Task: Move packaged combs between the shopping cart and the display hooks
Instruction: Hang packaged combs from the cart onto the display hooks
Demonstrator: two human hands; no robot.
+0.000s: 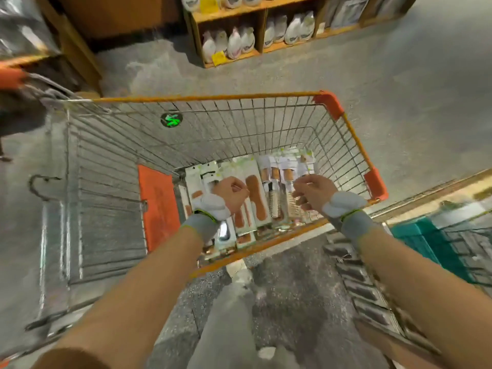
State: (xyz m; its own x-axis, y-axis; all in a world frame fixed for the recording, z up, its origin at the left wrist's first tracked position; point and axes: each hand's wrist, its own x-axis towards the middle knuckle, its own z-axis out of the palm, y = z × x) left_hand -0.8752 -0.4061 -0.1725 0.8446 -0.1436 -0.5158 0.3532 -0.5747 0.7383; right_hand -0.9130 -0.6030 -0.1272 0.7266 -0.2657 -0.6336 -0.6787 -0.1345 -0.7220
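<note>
A wire shopping cart (354, 139) with orange rim trim stands in front of me. Several packaged combs and brushes (257, 195) lie side by side on its floor, in white cards with brown wooden handles. My left hand (230, 193) hovers over the left packs with its fingers curled closed; whether it touches a pack is unclear. My right hand (311, 191) hangs over the right packs with fingers loosely apart, holding nothing I can make out. Both wrists wear grey bands. No display hooks are in view.
An orange child-seat flap (157, 209) stands inside the cart at the left. Wooden shelves (231, 14) with white packaged goods line the far side of the grey floor. A teal crate and wire rack (439, 246) sit at my right. Another cart's orange handle (10, 75) shows far left.
</note>
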